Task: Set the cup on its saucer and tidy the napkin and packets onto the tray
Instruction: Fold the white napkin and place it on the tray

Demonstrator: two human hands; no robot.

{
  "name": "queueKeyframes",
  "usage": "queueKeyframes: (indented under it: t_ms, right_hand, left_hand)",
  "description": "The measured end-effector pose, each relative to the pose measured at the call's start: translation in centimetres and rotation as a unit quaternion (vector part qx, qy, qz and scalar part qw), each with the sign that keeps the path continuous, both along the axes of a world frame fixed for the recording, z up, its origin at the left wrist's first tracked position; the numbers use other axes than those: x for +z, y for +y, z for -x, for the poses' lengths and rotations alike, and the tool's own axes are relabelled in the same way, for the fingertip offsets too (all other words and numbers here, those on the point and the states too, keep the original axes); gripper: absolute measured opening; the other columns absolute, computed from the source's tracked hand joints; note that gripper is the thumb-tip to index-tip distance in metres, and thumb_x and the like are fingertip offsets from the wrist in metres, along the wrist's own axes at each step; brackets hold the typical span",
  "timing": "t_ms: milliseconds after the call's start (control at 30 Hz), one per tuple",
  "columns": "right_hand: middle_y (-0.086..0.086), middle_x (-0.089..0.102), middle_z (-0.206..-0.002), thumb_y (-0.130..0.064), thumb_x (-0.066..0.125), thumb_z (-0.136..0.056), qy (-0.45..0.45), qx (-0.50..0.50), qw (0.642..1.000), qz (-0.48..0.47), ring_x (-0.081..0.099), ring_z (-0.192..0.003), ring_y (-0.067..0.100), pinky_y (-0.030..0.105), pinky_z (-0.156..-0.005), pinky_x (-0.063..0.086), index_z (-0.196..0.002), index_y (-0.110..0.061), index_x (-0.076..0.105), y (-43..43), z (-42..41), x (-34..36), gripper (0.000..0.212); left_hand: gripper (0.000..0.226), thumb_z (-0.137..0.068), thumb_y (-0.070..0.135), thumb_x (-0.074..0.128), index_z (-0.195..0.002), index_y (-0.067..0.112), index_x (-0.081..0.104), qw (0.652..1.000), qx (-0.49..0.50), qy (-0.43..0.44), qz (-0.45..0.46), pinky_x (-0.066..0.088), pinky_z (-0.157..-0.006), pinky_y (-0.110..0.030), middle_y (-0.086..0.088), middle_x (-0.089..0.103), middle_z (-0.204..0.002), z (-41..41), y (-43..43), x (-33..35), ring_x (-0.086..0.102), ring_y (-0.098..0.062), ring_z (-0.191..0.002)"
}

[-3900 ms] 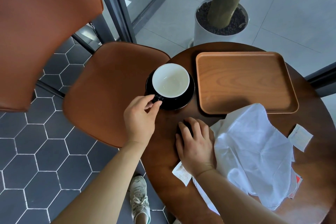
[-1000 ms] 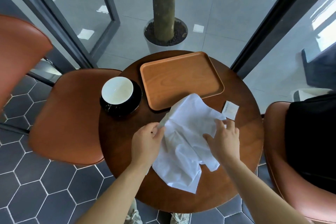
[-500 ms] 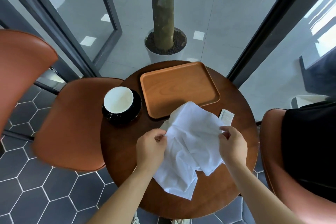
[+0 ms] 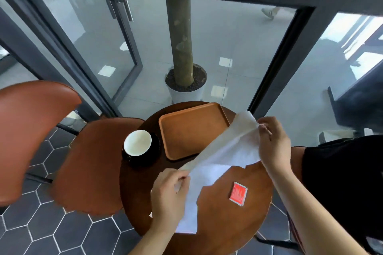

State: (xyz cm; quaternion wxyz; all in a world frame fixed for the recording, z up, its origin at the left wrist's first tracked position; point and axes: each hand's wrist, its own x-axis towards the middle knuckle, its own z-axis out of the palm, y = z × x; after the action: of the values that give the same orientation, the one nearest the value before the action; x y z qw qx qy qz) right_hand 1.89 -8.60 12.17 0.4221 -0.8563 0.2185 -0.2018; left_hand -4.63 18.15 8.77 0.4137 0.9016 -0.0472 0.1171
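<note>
The white napkin (image 4: 219, 157) hangs stretched above the round table, lifted off it. My left hand (image 4: 169, 194) pinches its near corner and my right hand (image 4: 271, 141) pinches its far corner over the table's right edge. The white-lined black cup (image 4: 137, 143) sits on its black saucer (image 4: 154, 154) at the table's left. Behind the napkin lies the wooden tray (image 4: 186, 130) with nothing in it. A red packet (image 4: 238, 193) lies flat on the table, near right. The white packet seen earlier is hidden by the napkin or my right hand.
The dark round table (image 4: 228, 223) is small, with its edges close all round. An orange chair (image 4: 89, 163) stands at its left and another chair back (image 4: 27, 130) further left. A potted tree trunk (image 4: 182, 76) stands behind the table, with glass walls beyond. A dark-clothed person (image 4: 342, 172) sits right.
Both hands have lifted the napkin off the table and pulled it taut, my right hand moving up and right. The red packet under it is now uncovered. The camera has tilted up.
</note>
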Motion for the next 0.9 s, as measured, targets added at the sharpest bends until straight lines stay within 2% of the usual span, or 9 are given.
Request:
queueKeyframes:
  t_ms: [67,200,300,467,633,733,767,833,900]
  right_hand:
    - [-0.007,0.069,-0.096,-0.01,0.05,-0.096,0.044,0.03,0.998,0.031,0.06,-0.081,0.017,0.027,-0.06,0.04,-0.102,-0.029,0.062,-1.0,-1.5,0.2,0.023]
    - [0.0,0.065,-0.105,0.001,0.048,-0.092,0.186,0.105,0.973,0.09,0.058,-0.085,0.022,0.029,-0.066,0.039,-0.093,-0.021,0.07,-2.4,-3.7,-2.1,0.031]
    - [-0.005,0.061,-0.101,0.001,0.048,-0.092,0.219,0.15,0.954,0.142,0.06,-0.086,0.023,0.033,-0.068,0.046,-0.091,-0.025,0.069,-2.7,-3.9,-3.7,0.033]
    - [-0.013,0.057,-0.099,-0.002,0.045,-0.092,0.255,0.151,0.939,0.173,0.055,-0.082,0.017,0.03,-0.068,0.043,-0.102,-0.033,0.061,-3.7,-5.0,-4.8,0.036]
    - [-0.011,0.063,-0.086,-0.015,0.055,-0.083,0.305,0.134,0.936,0.113,0.06,-0.076,0.019,0.026,-0.06,0.04,-0.11,-0.032,0.06,-5.5,-6.3,-5.2,0.032]
    - [-0.007,0.069,-0.089,-0.031,0.066,-0.078,0.317,0.096,0.943,-0.015,0.065,-0.086,0.019,0.03,-0.07,0.046,-0.105,-0.026,0.071,-6.5,-7.1,-5.8,0.028]
    - [-0.004,0.071,-0.089,-0.034,0.071,-0.079,0.332,0.105,0.937,-0.016,0.066,-0.087,0.02,0.033,-0.072,0.048,-0.101,-0.022,0.073,-6.9,-7.5,-6.2,0.025]
    - [0.008,0.074,-0.088,-0.033,0.073,-0.084,0.379,0.167,0.91,0.027,0.068,-0.083,0.025,0.041,-0.072,0.054,-0.088,-0.008,0.076,-7.6,-8.2,-6.8,0.026]
    - [0.012,0.074,-0.086,-0.028,0.071,-0.086,0.393,0.215,0.892,0.066,0.068,-0.081,0.027,0.042,-0.073,0.054,-0.083,-0.006,0.076,-8.1,-8.9,-6.9,0.022]
  left_hand:
    - [0.012,-0.081,0.008,0.078,-0.088,0.017,0.078,0.998,-0.043,0.026,-0.037,0.052,-0.075,-0.028,0.007,0.071,-0.088,0.0,-0.2,-0.2,0.064,-0.016,-0.085]
    - [0.018,-0.091,0.014,0.065,-0.106,0.019,0.075,0.976,0.015,0.216,0.004,0.046,-0.088,-0.02,0.008,0.069,-0.106,-1.1,0.4,-2.2,0.061,-0.015,-0.107]
    - [0.034,-0.094,0.026,0.062,-0.127,0.019,0.065,0.961,0.05,0.269,-0.049,0.047,-0.098,-0.034,-0.002,0.063,-0.124,-3.7,1.2,-4.4,0.055,-0.022,-0.117]
    - [0.05,-0.099,0.034,0.051,-0.143,0.012,0.046,0.923,0.038,0.363,-0.12,0.042,-0.104,-0.038,-0.012,0.051,-0.138,-8.6,1.9,-7.9,0.048,-0.03,-0.128]
    - [0.037,-0.101,0.032,0.047,-0.13,0.011,0.054,0.893,0.044,0.394,-0.212,0.049,-0.093,-0.04,-0.013,0.054,-0.126,-10.6,1.5,-10.1,0.058,-0.032,-0.114]
    - [0.022,-0.097,0.026,0.053,-0.107,0.01,0.062,0.881,0.068,0.43,-0.184,0.048,-0.082,-0.039,-0.012,0.065,-0.107,-11.3,1.1,-10.4,0.062,-0.034,-0.107]
    - [0.013,-0.094,0.022,0.055,-0.088,0.013,0.063,0.88,0.08,0.44,-0.158,0.047,-0.075,-0.039,-0.01,0.065,-0.091,-11.5,1.0,-10.4,0.063,-0.036,-0.098]
    - [0.03,-0.086,0.014,0.058,-0.058,0.018,0.049,0.886,0.12,0.437,-0.097,0.037,-0.059,-0.038,-0.002,0.052,-0.061,-11.4,0.6,-9.8,0.056,-0.035,-0.072]
    - [0.028,-0.085,0.013,0.061,-0.059,0.023,0.054,0.904,0.158,0.394,-0.041,0.034,-0.054,-0.031,0.006,0.054,-0.059,-10.7,0.0,-8.1,0.055,-0.024,-0.066]
